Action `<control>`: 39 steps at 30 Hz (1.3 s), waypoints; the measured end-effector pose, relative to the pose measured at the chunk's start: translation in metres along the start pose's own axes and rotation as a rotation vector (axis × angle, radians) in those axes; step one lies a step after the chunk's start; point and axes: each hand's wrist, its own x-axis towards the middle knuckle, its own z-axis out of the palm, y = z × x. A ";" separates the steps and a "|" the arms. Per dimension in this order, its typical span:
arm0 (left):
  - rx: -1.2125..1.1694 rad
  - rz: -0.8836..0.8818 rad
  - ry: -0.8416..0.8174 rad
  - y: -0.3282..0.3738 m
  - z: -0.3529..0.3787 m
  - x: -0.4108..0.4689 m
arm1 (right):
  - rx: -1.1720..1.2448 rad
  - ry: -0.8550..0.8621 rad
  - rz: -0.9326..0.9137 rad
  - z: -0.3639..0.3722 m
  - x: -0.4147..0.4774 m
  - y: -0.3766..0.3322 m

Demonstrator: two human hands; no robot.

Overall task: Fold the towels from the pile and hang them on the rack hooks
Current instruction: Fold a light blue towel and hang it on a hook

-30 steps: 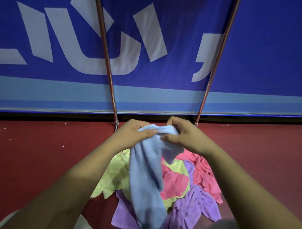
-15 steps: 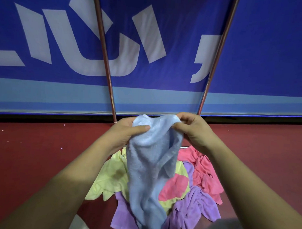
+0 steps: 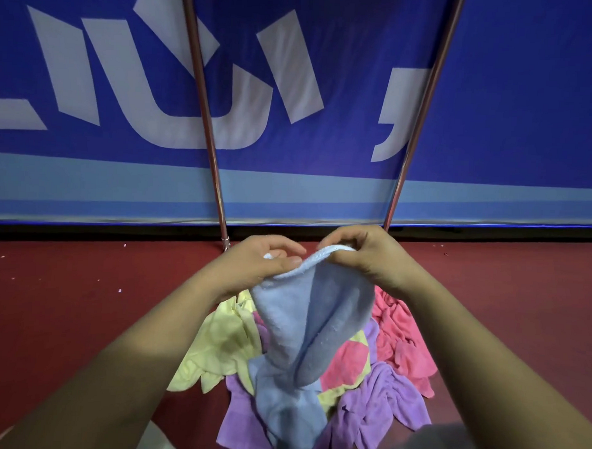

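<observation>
left hand [image 3: 265, 258] and right hand [image 3: 365, 257] are pinching the light blue terry towel [image 3: 304, 322], fingers [image 3: 283, 249] clamped on it. folding is starting; corners probably need spreading.

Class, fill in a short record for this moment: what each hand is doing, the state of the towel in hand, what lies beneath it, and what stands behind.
left hand: pinches the top edge of the blue towel
right hand: pinches the same edge, close beside the other hand
blue towel: held up, hanging crumpled, not folded
below it: yellow towel, pink towel and purple towel heaped on the red floor
behind: two metal rack poles before a blue banner
hooks: not in view
</observation>
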 end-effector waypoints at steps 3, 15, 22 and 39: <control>0.375 0.029 -0.048 0.003 -0.006 -0.001 | -0.241 0.041 0.055 -0.006 0.003 0.013; 0.572 0.206 0.494 -0.021 -0.040 0.002 | -0.108 -0.060 0.324 -0.041 -0.005 0.058; 0.618 0.154 0.636 -0.022 -0.041 -0.002 | -0.153 0.329 0.249 -0.050 -0.007 0.056; 0.280 -0.022 0.402 -0.030 -0.054 0.002 | 0.341 0.635 0.250 -0.049 0.003 0.067</control>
